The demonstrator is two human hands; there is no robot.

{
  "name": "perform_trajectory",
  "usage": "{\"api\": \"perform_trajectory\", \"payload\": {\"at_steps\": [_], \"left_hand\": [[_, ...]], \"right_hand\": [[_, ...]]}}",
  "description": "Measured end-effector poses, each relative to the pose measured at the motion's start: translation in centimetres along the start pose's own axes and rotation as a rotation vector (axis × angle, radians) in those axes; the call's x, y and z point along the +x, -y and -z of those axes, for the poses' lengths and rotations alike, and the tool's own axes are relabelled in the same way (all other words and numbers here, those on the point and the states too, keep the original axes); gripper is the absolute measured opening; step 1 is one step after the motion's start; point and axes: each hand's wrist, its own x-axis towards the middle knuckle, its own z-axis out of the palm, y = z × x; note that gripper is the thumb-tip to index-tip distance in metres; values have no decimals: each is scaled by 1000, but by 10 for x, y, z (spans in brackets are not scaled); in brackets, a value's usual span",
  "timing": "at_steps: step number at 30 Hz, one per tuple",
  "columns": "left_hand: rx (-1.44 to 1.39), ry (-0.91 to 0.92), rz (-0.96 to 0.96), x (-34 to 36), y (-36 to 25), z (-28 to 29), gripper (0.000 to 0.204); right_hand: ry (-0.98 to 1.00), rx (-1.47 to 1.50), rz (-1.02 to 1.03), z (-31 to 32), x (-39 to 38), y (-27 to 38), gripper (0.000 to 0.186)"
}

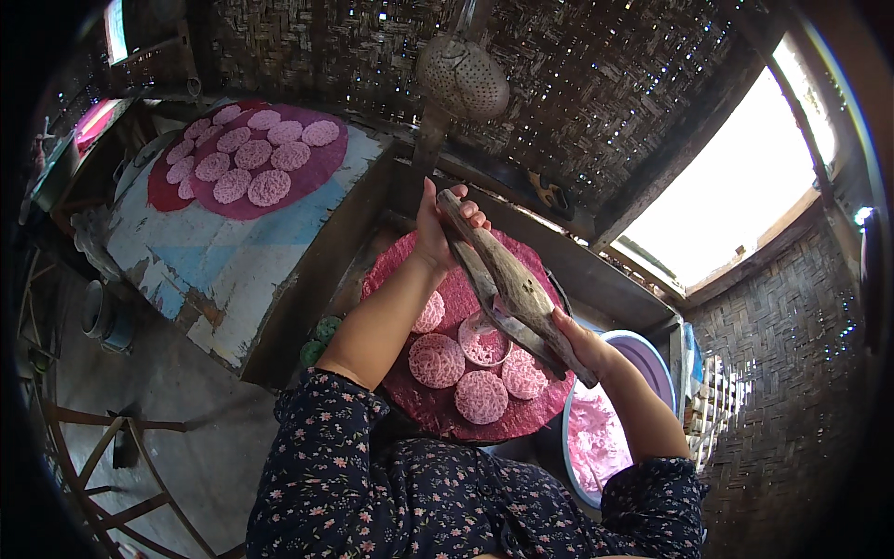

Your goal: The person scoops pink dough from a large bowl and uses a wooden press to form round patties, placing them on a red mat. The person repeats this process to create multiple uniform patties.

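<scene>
While fingers (pixel 476 220) grip its ends, wooden press (pixel 510 279) slants.

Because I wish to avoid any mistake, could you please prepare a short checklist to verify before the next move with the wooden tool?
1. Left hand on the wooden tool: ok, it holds the upper end.
2. Right hand on the tool: ok, it holds the lower end.
3. Ring among the pink lacy discs on the red mat: ok.
4. Clear view of the whole ring: not ok, the tool covers part of it.
5. Ring evenly filled: cannot tell.
6. Pink mass in the basin: ok, present.
</scene>
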Motion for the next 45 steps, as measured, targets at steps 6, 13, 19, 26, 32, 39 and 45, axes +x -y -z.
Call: {"api": "perform_trajectory", "payload": {"at_steps": [6,13,19,26,32,39,45], "left_hand": [[-57,-12,15,12,22,4,53],[-95,-131,81,-9,43,7,56],[-66,-183,83,-26,27,3,60],[-34,-219,51,-12,14,-4,61],[-26,-273,59,-13,28,-5,60],[-134,-232,166,-18,24,2,72],[417,-58,221,-30,-27,-38,104]], "right_hand": [[-309,-109,11,4,-15,1,65],[-302,-255,-129,-7,-42,2,63],[-304,-264,-123,-37,-43,4,65],[-383,-292,-42,-36,-21,-1,60],[-406,-314,-21,-37,-36,0,60],[-262,-16,-186,-43,-43,-1,62],[-290,287,138,-43,-51,4,57]]}}
